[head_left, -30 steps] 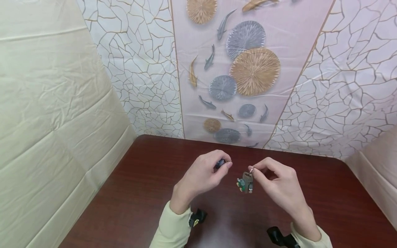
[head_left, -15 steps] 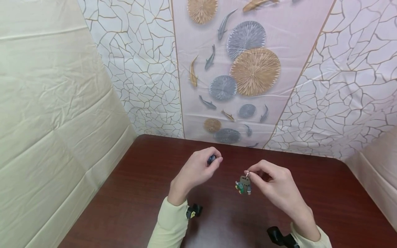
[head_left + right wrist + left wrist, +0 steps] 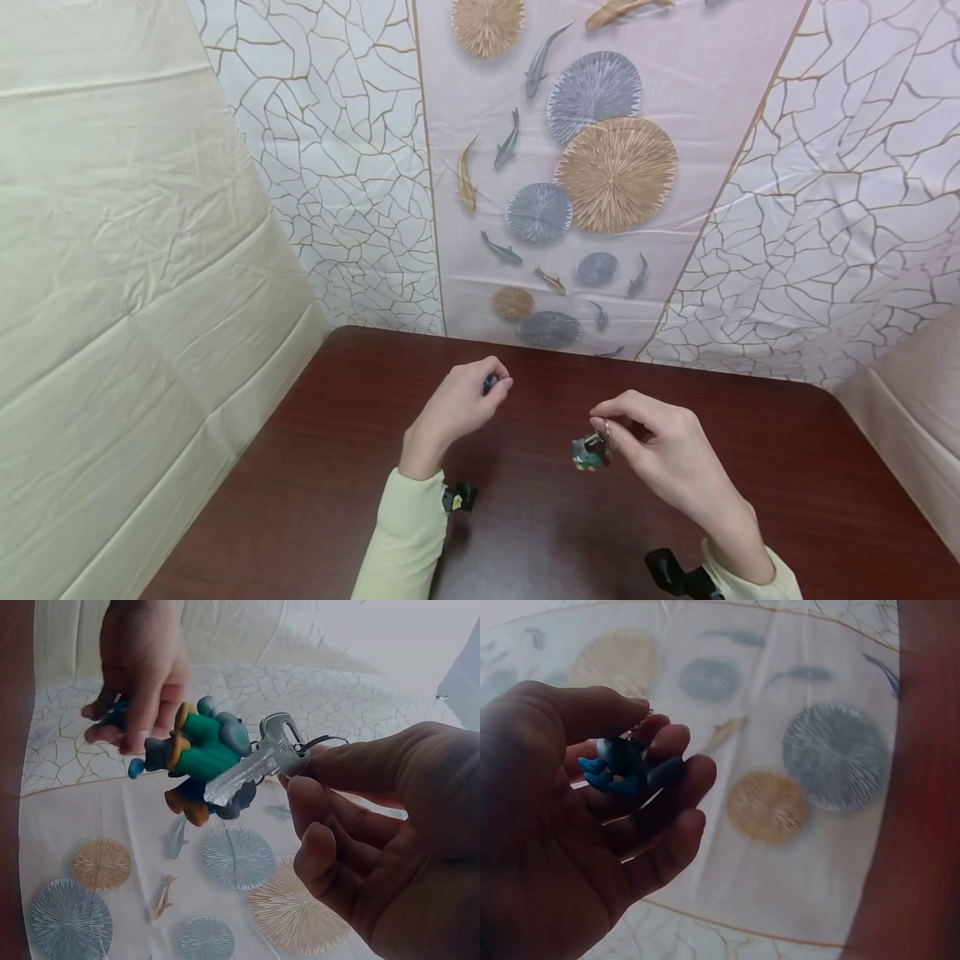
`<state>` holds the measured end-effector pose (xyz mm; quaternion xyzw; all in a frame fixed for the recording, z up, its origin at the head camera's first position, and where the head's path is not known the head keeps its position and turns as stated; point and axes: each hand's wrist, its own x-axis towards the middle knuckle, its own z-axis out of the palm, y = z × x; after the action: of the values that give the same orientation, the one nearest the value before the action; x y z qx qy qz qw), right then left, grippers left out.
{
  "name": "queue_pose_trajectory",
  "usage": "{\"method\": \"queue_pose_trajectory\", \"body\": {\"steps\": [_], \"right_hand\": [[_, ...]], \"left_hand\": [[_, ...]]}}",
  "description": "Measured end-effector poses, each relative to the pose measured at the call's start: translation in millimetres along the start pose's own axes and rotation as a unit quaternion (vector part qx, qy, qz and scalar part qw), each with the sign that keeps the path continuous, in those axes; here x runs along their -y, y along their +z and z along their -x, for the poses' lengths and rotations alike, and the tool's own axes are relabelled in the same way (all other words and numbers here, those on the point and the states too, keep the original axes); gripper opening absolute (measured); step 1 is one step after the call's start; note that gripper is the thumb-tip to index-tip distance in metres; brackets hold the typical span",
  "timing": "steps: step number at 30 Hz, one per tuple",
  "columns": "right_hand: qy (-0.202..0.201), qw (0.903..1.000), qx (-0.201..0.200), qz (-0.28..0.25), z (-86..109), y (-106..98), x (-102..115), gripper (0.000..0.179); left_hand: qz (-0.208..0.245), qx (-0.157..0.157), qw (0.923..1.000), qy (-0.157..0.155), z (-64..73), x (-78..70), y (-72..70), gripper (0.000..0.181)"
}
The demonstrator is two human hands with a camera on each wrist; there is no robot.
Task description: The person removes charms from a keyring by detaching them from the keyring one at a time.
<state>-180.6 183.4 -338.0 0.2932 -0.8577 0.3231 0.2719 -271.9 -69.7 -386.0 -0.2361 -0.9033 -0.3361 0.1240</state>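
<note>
My right hand (image 3: pixel 667 442) pinches a metal ring between thumb and index finger, above the table. From that ring hang a silver key (image 3: pixel 251 769) and small figurine charms (image 3: pixel 199 746) in green, grey, blue and orange. Apart from it, to the left, my left hand (image 3: pixel 453 404) pinches the short chain of another small charm (image 3: pixel 619 765), dark with bright blue parts. In the left wrist view this charm lies against the curled fingers. The head view shows only a bit of it between thumb and fingers.
Beneath both hands is a dark red-brown wooden table (image 3: pixel 315 500). Behind it hangs a patterned cloth (image 3: pixel 615 175) with fish and round leaf prints. A cream cloth wall (image 3: pixel 150 292) stands at the left. Each wrist wears a black camera strap.
My left hand has moved left and slightly away with its charm, widening the gap between the hands. The right hand has shifted slightly, and the key and charms under it have turned.
</note>
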Motion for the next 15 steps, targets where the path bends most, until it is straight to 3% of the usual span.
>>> {"method": "queue_pose_trajectory", "body": {"steps": [9,15], "right_hand": [[-0.024,0.9997,-0.003,-0.007,0.4,-0.1,-0.3,0.033],[-0.037,0.9992,-0.001,-0.015,-0.2,0.5,-0.6,0.035]], "left_hand": [[-0.015,0.047,0.9957,-0.078,-1.5,37.1,12.8,0.01],[0.012,0.057,0.9922,-0.111,-1.0,58.4,18.8,0.01]]}}
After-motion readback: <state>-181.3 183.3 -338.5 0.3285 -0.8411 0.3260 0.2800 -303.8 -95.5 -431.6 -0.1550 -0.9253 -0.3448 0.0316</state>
